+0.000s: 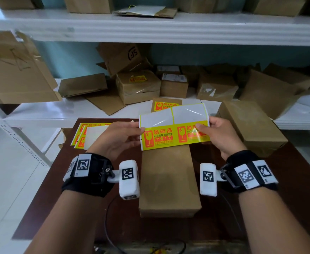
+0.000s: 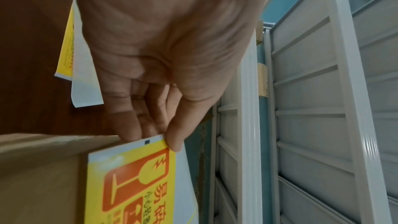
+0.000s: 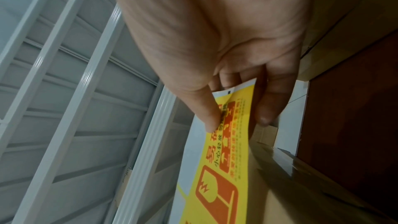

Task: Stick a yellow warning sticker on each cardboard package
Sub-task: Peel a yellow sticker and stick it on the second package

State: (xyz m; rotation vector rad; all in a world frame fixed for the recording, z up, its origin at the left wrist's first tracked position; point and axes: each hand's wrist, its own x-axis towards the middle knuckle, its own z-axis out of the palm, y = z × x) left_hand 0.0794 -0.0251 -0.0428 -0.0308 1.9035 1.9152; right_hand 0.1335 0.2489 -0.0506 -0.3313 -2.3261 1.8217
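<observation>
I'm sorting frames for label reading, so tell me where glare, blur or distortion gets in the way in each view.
Head view: glare streaks cross the bare white backing of the yellow sticker sheet, and the white shelf bows from the wide lens. Left wrist view: the left hand fills the frame, the sheet's print soft. Right wrist view: the brown cardboard package lies dim and blurred beside the right hand.

Sticker sheet (image 1: 174, 128) above package (image 1: 169, 180) (spare sheets (image 1: 88, 135) left).
</observation>
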